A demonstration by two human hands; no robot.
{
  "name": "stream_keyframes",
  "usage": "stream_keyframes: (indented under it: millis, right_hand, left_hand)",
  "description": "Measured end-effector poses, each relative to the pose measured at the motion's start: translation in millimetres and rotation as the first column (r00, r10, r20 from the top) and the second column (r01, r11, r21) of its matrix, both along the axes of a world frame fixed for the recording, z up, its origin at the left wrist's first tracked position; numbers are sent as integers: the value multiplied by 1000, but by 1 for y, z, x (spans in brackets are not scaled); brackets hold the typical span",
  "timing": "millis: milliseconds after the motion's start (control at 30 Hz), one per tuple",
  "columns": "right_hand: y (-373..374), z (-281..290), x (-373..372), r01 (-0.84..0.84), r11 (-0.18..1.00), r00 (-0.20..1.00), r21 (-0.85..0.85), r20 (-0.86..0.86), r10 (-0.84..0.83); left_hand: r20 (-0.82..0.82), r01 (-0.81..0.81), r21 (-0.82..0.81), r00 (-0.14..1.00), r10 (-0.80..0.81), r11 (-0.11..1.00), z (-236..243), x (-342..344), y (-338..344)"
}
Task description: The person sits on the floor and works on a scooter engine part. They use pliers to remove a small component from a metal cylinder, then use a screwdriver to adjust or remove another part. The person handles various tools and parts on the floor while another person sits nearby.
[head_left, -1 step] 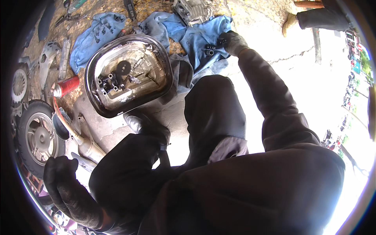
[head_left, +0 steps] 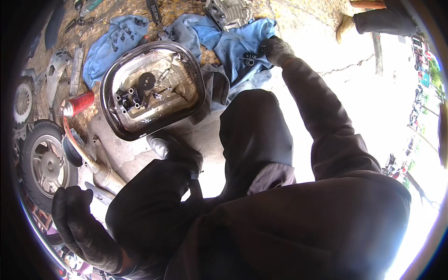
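My right hand (head_left: pixel 277 51), in a grey glove with dark fingertips, rests at the right edge of a blue cloth (head_left: pixel 235 49). Its fingers are closed, and whatever they may hold is dark and cannot be made out. Just left of them, a small black ribbed metal part (head_left: pixel 249 59) lies on the cloth. My left hand (head_left: pixel 74 219), also gloved, hangs at the lower left with loosely bent fingers, and nothing shows in it. Between my hands stands an oily metal pan (head_left: pixel 156 128) with a toothed gear (head_left: pixel 147 81) and a dark metal block (head_left: pixel 129 100) inside.
A grey engine casting (head_left: pixel 228 13) sits behind the cloth. To the left are a stained blue rag (head_left: pixel 114 46), a red spray can (head_left: pixel 80 103), a wheel with tyre (head_left: pixel 48 161) and an exhaust muffler (head_left: pixel 108 175). Another person's leg (head_left: pixel 385 22) shows at the far right.
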State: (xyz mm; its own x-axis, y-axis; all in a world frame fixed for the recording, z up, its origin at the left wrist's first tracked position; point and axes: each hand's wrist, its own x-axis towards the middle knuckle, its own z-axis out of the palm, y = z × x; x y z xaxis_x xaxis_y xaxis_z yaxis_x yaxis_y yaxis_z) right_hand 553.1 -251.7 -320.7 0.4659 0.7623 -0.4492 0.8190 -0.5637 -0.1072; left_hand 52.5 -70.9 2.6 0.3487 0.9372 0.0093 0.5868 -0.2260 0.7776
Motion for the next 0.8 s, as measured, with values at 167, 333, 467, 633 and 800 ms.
stream_keyframes:
  millis: [167, 333, 467, 633, 800]
  right_hand:
    - [4, -7, -7, 78, 997, 996, 0, 54, -78]
    - [-7, -17, 3, 129, 987, 991, 94, -35, -127]
    - [-20, -23, 13, 207, 926, 955, 317, -272, -121]
    - [-6, 4, 1, 257, 888, 940, 381, -313, -138]
    - [79, 46, -68, -76, 922, 883, 380, -405, 239]
  left_hand:
    - [8, 32, -19, 999, -32, 999, 1, 4, -1]
    - [129, 29, -114, 991, -14, 993, 3, 3, -5]
    - [102, 10, -95, 995, 0, 995, 2, 4, -5]
    - [77, 53, -28, 996, -51, 998, 3, 11, -4]
    - [106, 20, 66, 994, -27, 998, 1, 19, -11]
